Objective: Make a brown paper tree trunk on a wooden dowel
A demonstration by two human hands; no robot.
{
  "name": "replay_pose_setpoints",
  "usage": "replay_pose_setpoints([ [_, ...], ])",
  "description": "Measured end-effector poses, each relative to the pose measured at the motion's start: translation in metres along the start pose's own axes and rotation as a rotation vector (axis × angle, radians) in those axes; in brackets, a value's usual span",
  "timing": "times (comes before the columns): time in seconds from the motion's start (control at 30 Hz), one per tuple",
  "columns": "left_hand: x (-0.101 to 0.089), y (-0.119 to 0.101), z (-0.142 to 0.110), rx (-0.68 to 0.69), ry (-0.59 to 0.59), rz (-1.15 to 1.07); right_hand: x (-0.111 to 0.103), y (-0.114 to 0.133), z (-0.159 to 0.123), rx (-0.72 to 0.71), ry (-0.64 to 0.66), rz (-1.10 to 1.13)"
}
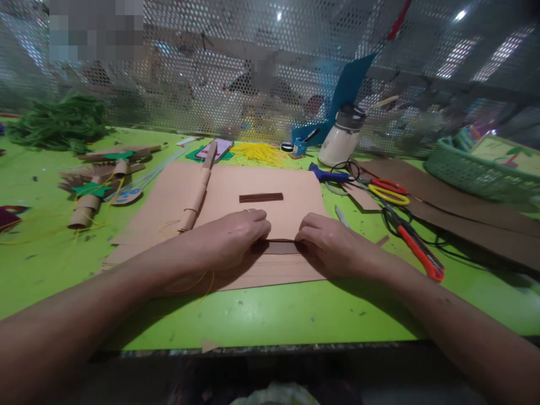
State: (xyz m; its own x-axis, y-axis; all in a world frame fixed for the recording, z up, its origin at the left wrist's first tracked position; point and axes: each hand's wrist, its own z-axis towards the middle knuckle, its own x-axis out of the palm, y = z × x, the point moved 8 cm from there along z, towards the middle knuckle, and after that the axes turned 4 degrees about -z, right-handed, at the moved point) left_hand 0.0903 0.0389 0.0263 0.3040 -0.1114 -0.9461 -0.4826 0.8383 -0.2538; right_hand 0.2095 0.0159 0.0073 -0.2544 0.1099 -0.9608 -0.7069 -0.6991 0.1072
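Observation:
A narrow brown paper strip (282,247) lies across the stacked tan paper sheets (228,183), with a raised fold along its far edge. My left hand (242,233) pinches its left end, fingers closed and thumb hidden. At the other end my right hand (323,239) grips the strip with curled fingers. Just beyond them rests a small pleated stack of brown paper (261,197). To the left of my left hand, a rolled paper tube (197,199) with a flat strip sticking out lies on the sheets.
Paper figures with green stars (90,191) lie at left near green shredded paper (59,121). Scissors (388,191), a red cutter knife (419,253) and a blue glue gun (329,174) lie at right. A phone (215,149), white jar (341,140) and green basket (481,171) stand farther back.

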Motion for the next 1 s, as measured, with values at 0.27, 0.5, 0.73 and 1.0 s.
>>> replay_pose_setpoints([
  [0.27,0.008,-0.012,0.001,0.164,0.038,0.177,0.003,0.005,-0.004,-0.051,-0.009,-0.089],
  [0.5,0.007,-0.022,-0.002,0.204,0.007,0.221,0.001,0.019,-0.007,-0.055,-0.018,-0.283],
  [0.73,0.003,0.026,0.010,-0.233,0.031,-0.264,-0.009,0.026,-0.006,-0.046,-0.194,-0.227],
  [1.0,0.018,0.023,0.007,-0.325,0.182,-0.649,-0.032,0.028,-0.007,0.007,-0.363,-0.118],
])
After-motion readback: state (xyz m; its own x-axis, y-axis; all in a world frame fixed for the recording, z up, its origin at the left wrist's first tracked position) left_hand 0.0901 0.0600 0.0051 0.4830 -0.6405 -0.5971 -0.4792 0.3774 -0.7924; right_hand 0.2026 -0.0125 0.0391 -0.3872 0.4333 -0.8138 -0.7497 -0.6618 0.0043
